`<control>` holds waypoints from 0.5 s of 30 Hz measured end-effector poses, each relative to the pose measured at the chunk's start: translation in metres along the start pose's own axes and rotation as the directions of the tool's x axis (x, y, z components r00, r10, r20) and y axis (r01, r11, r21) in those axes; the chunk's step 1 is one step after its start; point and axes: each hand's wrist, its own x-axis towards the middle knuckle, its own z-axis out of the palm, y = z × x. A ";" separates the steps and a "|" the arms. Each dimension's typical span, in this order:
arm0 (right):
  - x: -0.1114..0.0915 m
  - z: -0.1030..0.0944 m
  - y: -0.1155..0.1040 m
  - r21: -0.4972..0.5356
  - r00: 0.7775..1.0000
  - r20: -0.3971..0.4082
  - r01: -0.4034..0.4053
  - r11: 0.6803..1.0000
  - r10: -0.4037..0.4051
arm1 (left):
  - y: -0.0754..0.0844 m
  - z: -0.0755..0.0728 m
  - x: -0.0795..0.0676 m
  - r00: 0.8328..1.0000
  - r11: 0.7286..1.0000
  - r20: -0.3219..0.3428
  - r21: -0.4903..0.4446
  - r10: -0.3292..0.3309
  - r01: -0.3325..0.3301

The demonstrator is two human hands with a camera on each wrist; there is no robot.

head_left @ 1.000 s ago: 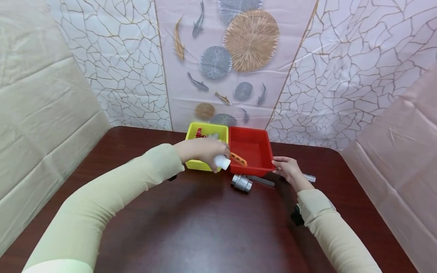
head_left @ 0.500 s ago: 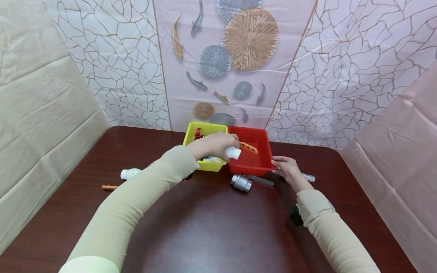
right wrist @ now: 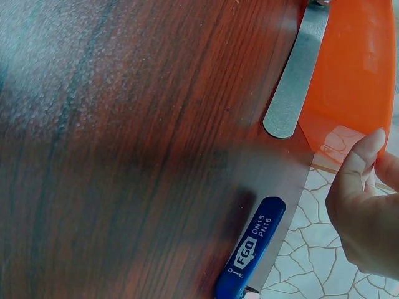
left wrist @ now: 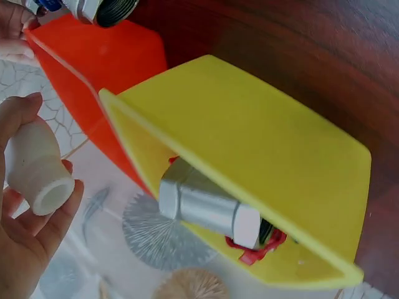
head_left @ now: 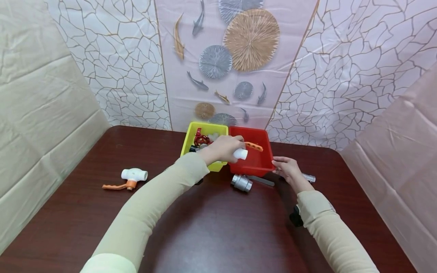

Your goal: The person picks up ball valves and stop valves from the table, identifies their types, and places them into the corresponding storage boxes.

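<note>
My left hand grips a white plastic ball valve with an orange lever, above the red bin. The left wrist view shows thumb and fingers curled round the white valve body. On the right, my right hand pinches the red bin's front right corner, with the thumb on the rim in the right wrist view. The yellow bin stands against the red one; it holds a metal valve and red-handled parts, partly hidden by the left arm.
Another white valve with an orange lever lies on the table at left. A metal ball valve with a flat grey lever lies before the red bin. Near the right hand is a valve with a blue handle. Patterned cloth hangs behind.
My left hand has moved right with the white ball valve, from over the bins' shared edge to over the red bin. The valve on the left has come into view. The right hand has stayed put.
</note>
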 end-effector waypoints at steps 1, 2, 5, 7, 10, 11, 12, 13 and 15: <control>0.000 0.000 0.000 -0.001 1.000 -0.003 0.001 1.000 -0.001 | 0.000 0.002 0.002 1.000 1.000 -0.013 -0.009 -0.002 0.002; 0.000 -0.001 -0.001 -0.002 1.000 -0.006 0.000 1.000 0.000 | 0.000 0.003 0.004 1.000 1.000 -0.023 -0.019 -0.004 0.004; -0.001 0.000 -0.002 -0.003 1.000 -0.012 0.000 1.000 0.000 | 0.000 0.007 0.011 0.999 0.999 -0.035 -0.041 -0.018 0.016; 0.000 0.001 -0.002 -0.004 1.000 -0.014 -0.001 1.000 0.001 | -0.001 0.009 0.015 0.999 0.998 -0.035 -0.047 -0.036 0.035; -0.001 0.001 -0.002 0.001 1.000 -0.006 -0.003 1.000 0.003 | -0.001 0.013 0.021 0.997 0.996 -0.025 -0.051 -0.070 0.068; 0.000 0.001 -0.002 0.001 1.000 -0.009 -0.007 1.000 0.007 | -0.001 0.014 0.023 0.997 0.995 -0.022 -0.058 -0.080 0.078; 0.000 0.001 -0.002 -0.002 1.000 -0.011 -0.008 1.000 0.008 | 0.000 0.015 0.025 0.996 0.994 -0.019 -0.060 -0.088 0.086; 0.000 0.001 -0.001 -0.003 1.000 -0.010 -0.009 1.000 0.009 | 0.000 0.016 0.027 0.995 0.994 -0.015 -0.063 -0.095 0.094; 0.000 0.002 -0.001 -0.016 1.000 -0.019 -0.008 1.000 0.008 | 0.002 0.018 0.032 0.994 0.992 -0.007 -0.065 -0.109 0.108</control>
